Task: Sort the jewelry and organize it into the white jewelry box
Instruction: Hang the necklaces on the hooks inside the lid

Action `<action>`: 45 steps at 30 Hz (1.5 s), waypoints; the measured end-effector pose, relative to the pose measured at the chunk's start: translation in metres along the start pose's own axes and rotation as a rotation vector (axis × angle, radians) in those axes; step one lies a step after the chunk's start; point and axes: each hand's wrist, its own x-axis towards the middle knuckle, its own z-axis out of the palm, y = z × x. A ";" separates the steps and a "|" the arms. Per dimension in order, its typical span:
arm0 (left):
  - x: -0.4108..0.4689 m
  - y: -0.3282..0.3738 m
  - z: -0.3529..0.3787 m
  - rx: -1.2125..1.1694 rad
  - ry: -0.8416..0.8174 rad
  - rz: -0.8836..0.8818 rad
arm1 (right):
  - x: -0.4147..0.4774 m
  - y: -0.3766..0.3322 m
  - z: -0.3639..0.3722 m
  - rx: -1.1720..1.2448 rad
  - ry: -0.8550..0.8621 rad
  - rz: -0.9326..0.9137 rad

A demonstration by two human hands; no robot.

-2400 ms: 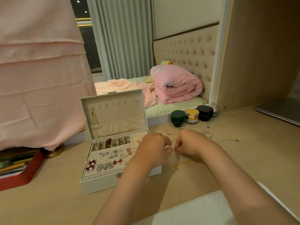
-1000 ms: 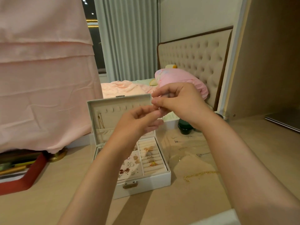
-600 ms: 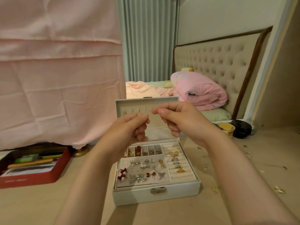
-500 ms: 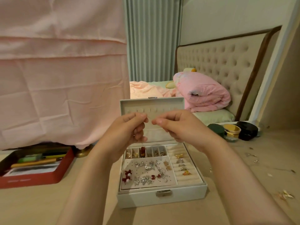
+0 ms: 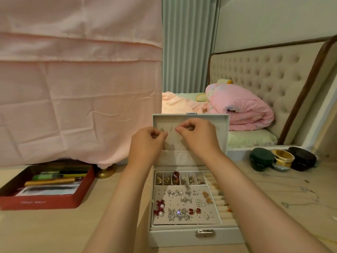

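while both hands are raised in front of the upright lid [image 5: 219, 125] of the white jewelry box [image 5: 193, 236], the box sits open on the table [image 5: 45, 232], centre-near, clasp [image 5: 204, 233] facing the person.

left hand [image 5: 148, 143]: fingers curled in, thumb pressed to forefinger, a narrow pinch. right hand [image 5: 198, 137]: same posture, just right of the left, knuckles up. the two are near each other but apart, with a small hook [image 5: 170, 129] on the lid lining showing in the gap. whatever is between the fingertips is too fine to make out; cannot tell if either hand holds anything.

box interior: far row of small compartments [image 5: 165, 179] with mixed pieces, one dark red. below it a perforated pad [image 5: 160, 190] carrying silver earrings [image 5: 179, 214], a red and pearl pair [image 5: 159, 209] at its left edge, and amber pieces to the right. ring rolls [image 5: 221, 201] run down the right side, partly hidden by the right forearm.

loose on the table, right of the box: thin necklaces [image 5: 308, 190], spread out. beyond them a green tin [image 5: 261, 159], gold tin [image 5: 282, 157] and black tin [image 5: 302, 158], touching in a row.

left: red tray [image 5: 45, 204] with pens and papers. behind it a pink cloth [image 5: 73, 88] hangs down over a brass base [image 5: 105, 171]. far right: bed with a rolled pink quilt [image 5: 240, 108] against a tufted headboard [image 5: 264, 75].
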 end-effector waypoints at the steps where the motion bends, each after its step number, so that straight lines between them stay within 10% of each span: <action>1: 0.004 0.001 0.002 0.016 0.011 -0.005 | 0.004 0.000 0.004 -0.026 0.026 -0.023; 13: 0.016 0.002 0.017 0.191 0.139 -0.046 | 0.013 0.001 0.039 -0.150 0.237 -0.015; 19: 0.007 -0.004 0.012 0.195 -0.084 -0.098 | 0.002 0.000 0.027 -0.166 0.149 0.041; 33: -0.038 0.007 -0.006 -0.314 -0.351 -0.214 | -0.060 -0.009 -0.011 0.139 -0.656 0.330; 45: -0.047 0.012 -0.007 -0.256 -0.625 -0.155 | -0.046 -0.003 -0.029 0.405 -0.394 0.249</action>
